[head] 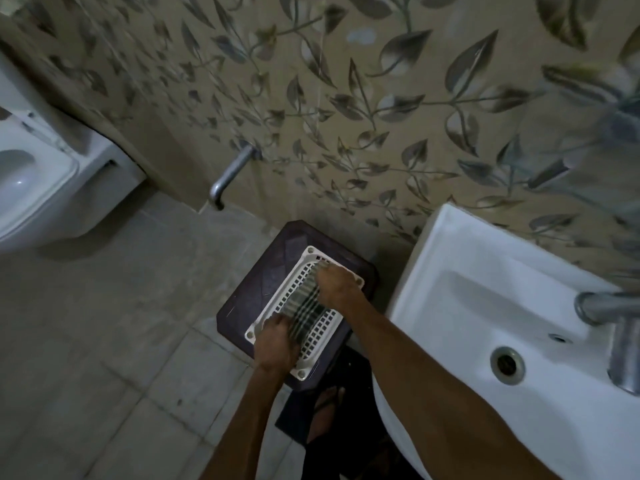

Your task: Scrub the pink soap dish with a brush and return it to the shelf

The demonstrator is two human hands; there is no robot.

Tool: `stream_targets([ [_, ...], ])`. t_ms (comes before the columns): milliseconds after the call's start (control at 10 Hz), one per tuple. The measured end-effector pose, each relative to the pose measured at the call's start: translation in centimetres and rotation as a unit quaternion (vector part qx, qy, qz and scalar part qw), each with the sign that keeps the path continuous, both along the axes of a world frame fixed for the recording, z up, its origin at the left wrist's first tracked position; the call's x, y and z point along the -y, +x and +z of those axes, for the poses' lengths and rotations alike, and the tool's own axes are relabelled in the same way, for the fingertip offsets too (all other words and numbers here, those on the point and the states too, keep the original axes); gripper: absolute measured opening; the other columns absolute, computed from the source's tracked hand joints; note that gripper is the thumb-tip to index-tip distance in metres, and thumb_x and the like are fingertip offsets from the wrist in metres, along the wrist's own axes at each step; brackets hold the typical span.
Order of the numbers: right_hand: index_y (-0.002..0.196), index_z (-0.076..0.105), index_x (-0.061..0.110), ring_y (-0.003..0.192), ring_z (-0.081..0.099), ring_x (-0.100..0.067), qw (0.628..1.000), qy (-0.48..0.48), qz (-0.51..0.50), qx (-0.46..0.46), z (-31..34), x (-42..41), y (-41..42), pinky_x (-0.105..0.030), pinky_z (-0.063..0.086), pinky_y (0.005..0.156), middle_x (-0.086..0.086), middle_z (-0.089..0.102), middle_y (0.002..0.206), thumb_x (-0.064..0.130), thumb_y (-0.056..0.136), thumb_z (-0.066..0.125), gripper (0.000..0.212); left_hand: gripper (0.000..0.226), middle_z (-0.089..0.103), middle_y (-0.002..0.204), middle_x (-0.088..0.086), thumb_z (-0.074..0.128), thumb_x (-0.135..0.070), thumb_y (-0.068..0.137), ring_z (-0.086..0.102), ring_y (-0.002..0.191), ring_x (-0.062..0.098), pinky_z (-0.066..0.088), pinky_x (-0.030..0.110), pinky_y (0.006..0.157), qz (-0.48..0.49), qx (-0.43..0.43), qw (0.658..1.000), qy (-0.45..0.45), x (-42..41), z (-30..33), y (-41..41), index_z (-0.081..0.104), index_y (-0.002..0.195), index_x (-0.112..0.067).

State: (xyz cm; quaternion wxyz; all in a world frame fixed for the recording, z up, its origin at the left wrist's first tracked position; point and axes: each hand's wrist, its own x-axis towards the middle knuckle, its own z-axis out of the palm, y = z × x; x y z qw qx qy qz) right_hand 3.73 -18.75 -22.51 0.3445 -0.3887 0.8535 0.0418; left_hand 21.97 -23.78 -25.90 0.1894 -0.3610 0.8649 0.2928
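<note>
Soap dish (313,332), a white perforated tray here, lies on a dark stool (249,299) under both hands. Left hand (275,344) curls over its near end; right hand (337,287) grips the far end. Between them lies something dark and blurred. White washbasin (485,296) sits right of the right hand.

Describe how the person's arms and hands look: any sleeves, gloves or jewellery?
Both forearms are bare as far as the picture shows them, with no sleeve in view. The left hand and the right hand wear no gloves. No watch, bracelet or ring shows on either one, though the light is dim and the fingers are slightly blurred.
</note>
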Motion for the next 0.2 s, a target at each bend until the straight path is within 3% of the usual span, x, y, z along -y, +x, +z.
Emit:
stream_targets([
  [100, 0.122, 0.068, 0.004, 0.122, 0.066, -0.035, 0.999, -0.013, -0.022, 0.019, 1.8, -0.2, 0.9, -0.045, 0.058, 0.100, -0.017, 0.069, 0.128, 0.014, 0.096, 0.061, 0.028, 0.041, 0.064, 0.134, 0.016, 0.065, -0.012, 0.087, 0.063, 0.118, 0.035, 0.049, 0.040, 0.099, -0.019, -0.005, 1.000, -0.006, -0.8, 1.0, -1.2, 0.068, 0.128, -0.006],
  [200, 0.108, 0.073, 0.006, 0.112, 0.069, -0.034, 0.983, -0.141, -0.114, 0.014, 4.5, -1.7, 1.7, -0.040, 0.059, 0.091, -0.014, 0.074, 0.116, 0.011, 0.091, 0.061, 0.022, 0.032, 0.072, 0.118, 0.021, 0.070, 0.000, 0.085, 0.071, 0.100, 0.041, 0.053, 0.040, 0.083, 0.035, -0.143, 0.989, -0.029, -2.1, 3.5, -2.6, 0.073, 0.116, -0.001],
])
